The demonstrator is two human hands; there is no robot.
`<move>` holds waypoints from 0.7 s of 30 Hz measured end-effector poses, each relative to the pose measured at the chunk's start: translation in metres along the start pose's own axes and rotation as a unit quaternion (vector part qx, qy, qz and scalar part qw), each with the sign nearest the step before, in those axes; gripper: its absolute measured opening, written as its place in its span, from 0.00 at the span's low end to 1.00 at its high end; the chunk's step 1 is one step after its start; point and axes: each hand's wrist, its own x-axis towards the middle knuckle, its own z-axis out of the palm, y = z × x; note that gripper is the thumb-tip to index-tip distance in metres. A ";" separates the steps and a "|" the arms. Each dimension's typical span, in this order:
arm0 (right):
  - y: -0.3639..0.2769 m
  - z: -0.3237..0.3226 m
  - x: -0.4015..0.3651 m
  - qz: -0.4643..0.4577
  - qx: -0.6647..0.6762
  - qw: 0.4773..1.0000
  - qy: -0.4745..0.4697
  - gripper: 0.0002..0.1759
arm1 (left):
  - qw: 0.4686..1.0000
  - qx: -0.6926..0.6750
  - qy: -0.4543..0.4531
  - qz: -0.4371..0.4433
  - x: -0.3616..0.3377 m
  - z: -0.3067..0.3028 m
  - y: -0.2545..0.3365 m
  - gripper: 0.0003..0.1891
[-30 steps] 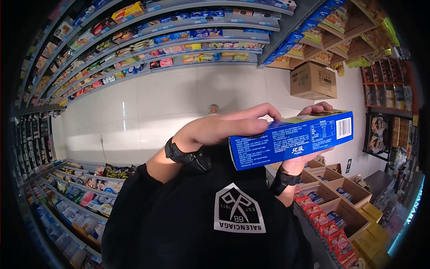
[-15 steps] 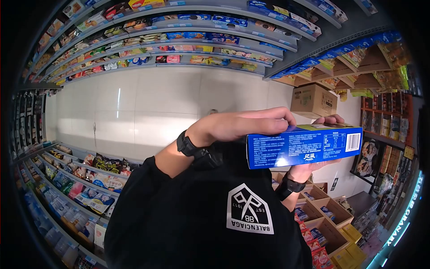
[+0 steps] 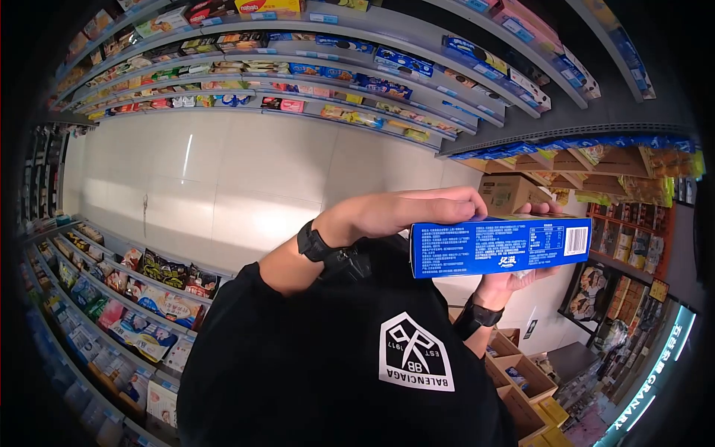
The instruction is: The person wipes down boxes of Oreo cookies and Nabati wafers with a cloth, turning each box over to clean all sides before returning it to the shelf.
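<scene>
A blue biscuit box (image 3: 500, 248) is held up in front of my chest, its long side facing me. That side carries small white print, a nutrition table, a white logo and a barcode. My left hand (image 3: 417, 207) holds the left end, fingers and thumb along the upper edge. From the right, my right hand (image 3: 514, 279) grips the box, with fingertips over the far upper edge and the rest below or behind it. The box hides part of that hand. Dark bands circle both wrists.
Shelves of packaged snacks (image 3: 402, 62) run across the top. Another stocked shelf (image 3: 160, 298) stands at lower left. A cardboard carton (image 3: 510, 192) sits beyond the box, and wooden bins (image 3: 532, 372) are at lower right. Pale floor tiles (image 3: 261, 164) lie between the shelves.
The view has shifted and turned slightly, so the top shelves look larger and the right-hand racks sit differently. Both hands keep their hold on the biscuit box, which has barely moved in view.
</scene>
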 end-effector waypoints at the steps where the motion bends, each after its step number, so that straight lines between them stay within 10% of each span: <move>1: 0.003 0.000 0.005 0.001 -0.026 1.000 0.008 0.52 | 1.000 -0.022 -0.005 0.005 0.001 -0.005 0.000 0.36; 16: 0.044 -0.001 0.084 0.113 -0.084 0.988 0.061 0.43 | 0.974 -0.079 0.206 0.060 -0.016 -0.048 0.023 0.31; 18: 0.043 -0.010 0.096 0.088 -0.092 0.974 0.185 0.36 | 0.940 0.051 0.237 0.240 -0.010 -0.054 0.018 0.29; 19: 0.046 -0.018 0.110 0.220 0.147 0.964 -0.001 0.29 | 0.922 0.133 0.267 0.247 -0.011 -0.054 0.027 0.32; 21: 0.056 -0.007 0.117 0.102 -0.116 0.972 0.179 0.26 | 0.918 0.114 0.312 0.217 -0.004 -0.059 0.031 0.33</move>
